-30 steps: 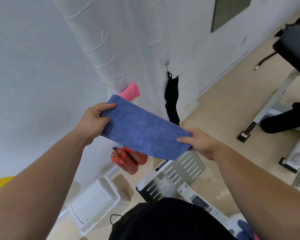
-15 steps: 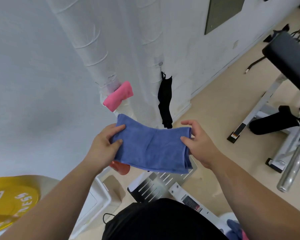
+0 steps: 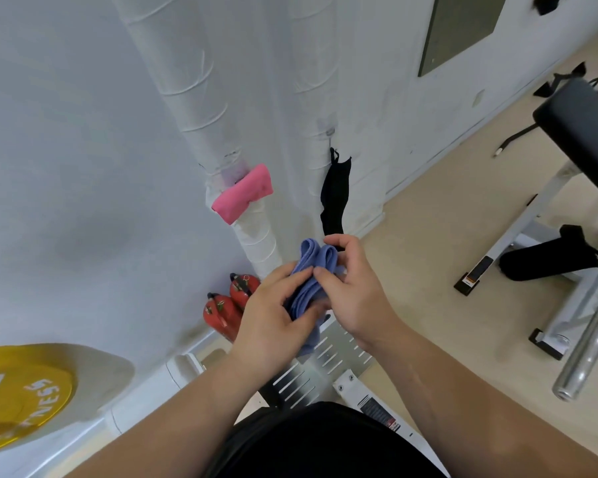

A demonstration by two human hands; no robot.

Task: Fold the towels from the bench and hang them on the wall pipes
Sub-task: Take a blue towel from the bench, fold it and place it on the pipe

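While pinched between left hand [image 3: 269, 324] and right hand [image 3: 358, 300], folded blue towel [image 3: 312, 256].

Both bare forearms come in from the bottom corners of the frame and meet at its centre. The left hand [image 3: 273, 315] sits lower and to the left, its fingers curled round the bunched towel [image 3: 309, 253]. The right hand [image 3: 358, 294] is just beside it on the right, back toward the camera, thumb and fingers pinching the same towel. The two thumb tips nearly touch.
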